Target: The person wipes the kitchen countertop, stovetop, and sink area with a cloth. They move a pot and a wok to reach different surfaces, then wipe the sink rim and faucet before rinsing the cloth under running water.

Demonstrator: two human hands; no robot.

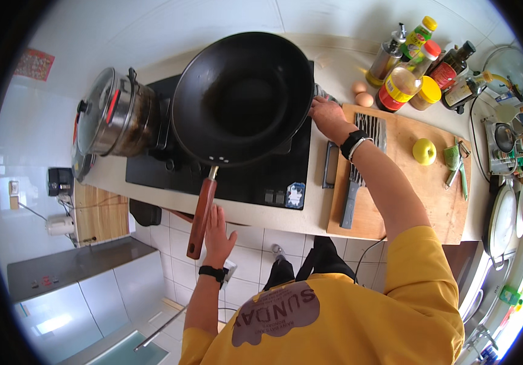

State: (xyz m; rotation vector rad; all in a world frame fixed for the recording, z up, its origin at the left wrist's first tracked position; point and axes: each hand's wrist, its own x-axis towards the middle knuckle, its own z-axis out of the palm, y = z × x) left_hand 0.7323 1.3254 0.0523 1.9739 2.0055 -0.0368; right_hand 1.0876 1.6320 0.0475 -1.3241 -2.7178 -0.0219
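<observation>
Your pale counter [317, 220] runs across the view, and the black stovetop [243, 187] sits on it in front of you. The wok [243, 97], the big dark thing you are working at, stands on the stovetop, its wooden handle [202, 219] pointing back toward you past the counter's front edge. To its right, near but apart, lies the wooden board [416, 194]; to its left stands a steel pot [137, 115] under a glass lid. Your left hand [216, 238] is open, fingers straight and thumb spread, just beside the wooden handle and not wrapped round it. Your right hand [329, 114] is by the wok's right rim, fingers bent, next to a dark striped cloth [323, 93] (whether it grips that cloth, the rim or nothing, you cannot tell from this angle). Under your right forearm, a wide striped knife [376, 131] lies on the board's left part. A yellow-green apple [424, 151] rests farther right on the same board, and two brown eggs [364, 99] sit just beyond its far edge.
</observation>
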